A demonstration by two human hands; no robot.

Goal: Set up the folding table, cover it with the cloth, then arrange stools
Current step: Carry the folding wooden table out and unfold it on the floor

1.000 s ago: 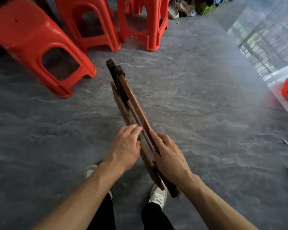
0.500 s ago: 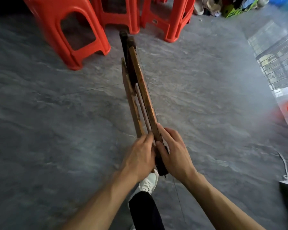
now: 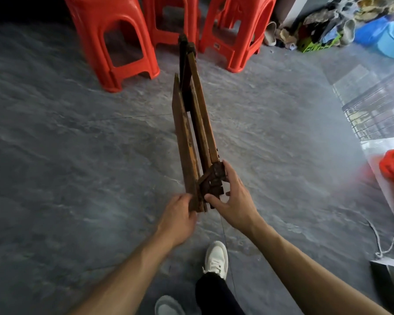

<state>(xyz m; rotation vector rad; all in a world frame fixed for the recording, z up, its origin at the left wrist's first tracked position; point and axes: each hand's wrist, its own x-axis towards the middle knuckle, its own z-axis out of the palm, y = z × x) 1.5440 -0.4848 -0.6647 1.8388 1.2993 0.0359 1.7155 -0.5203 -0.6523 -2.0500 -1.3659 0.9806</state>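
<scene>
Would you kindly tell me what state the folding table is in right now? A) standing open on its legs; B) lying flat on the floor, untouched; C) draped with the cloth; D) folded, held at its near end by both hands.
D: the folding table is folded on edge, left hand and right hand gripping its near end.

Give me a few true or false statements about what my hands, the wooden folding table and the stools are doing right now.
1. Both hands grip the near end of the folded brown wooden table. True: left hand, right hand.
2. The table is fully opened flat. False: its slats are still folded together, standing on edge.
3. The red plastic stools stand beyond the table's far end. True.
4. A cloth covers the table. False: the wood is bare.
5. The grey stone-patterned floor is carpeted red. False: it is grey.
</scene>
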